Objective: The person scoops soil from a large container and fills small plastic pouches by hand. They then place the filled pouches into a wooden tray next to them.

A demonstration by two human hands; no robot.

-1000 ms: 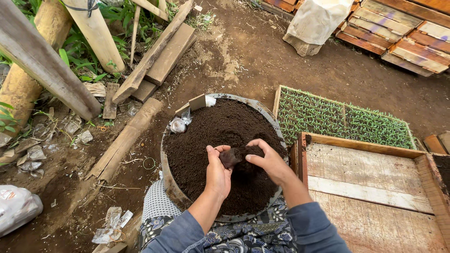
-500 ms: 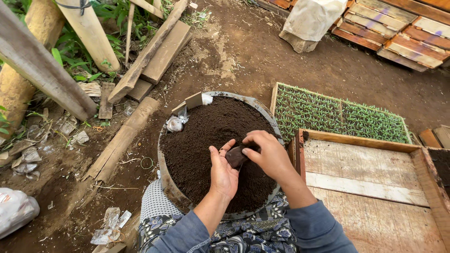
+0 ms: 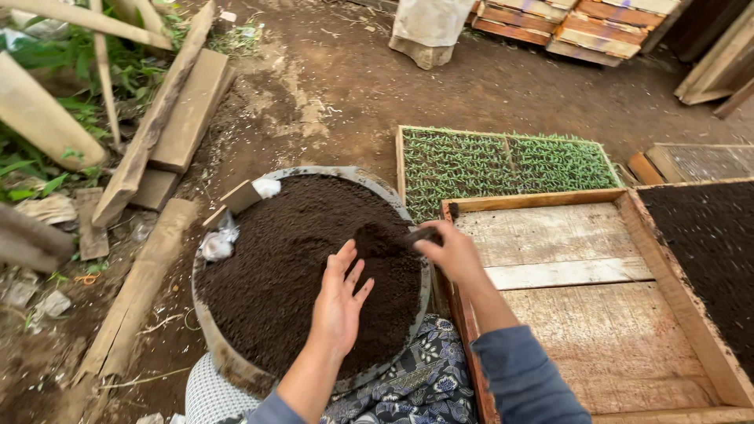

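A round metal tub [image 3: 236,369] heaped with dark soil [image 3: 290,267] sits at the person's knees. The left hand [image 3: 339,302] hovers flat over the soil, fingers spread and palm down, gripping nothing. The right hand [image 3: 449,253] is closed in a pinch on a small dark soil-filled pot [image 3: 424,234], held over the tub's right rim, just at the near-left corner of an empty wooden tray [image 3: 581,306].

That tray lies directly right of the tub, its raised board edge standing between the tub and the tray floor. Beyond it a seedling tray [image 3: 503,163] packed with green sprouts lies on the ground, touching the tub's far right side. To the far right a soil-filled tray [image 3: 707,251] butts against the empty one.

On the tub's far left rim rest a small wooden block [image 3: 239,196] and crumpled plastic [image 3: 214,245]. Planks [image 3: 184,110] and a log [image 3: 137,286] lie on the dirt to the left, near green weeds [image 3: 47,55]. A white sack [image 3: 428,27] stands at the top, beside stacked wooden crates [image 3: 573,27].
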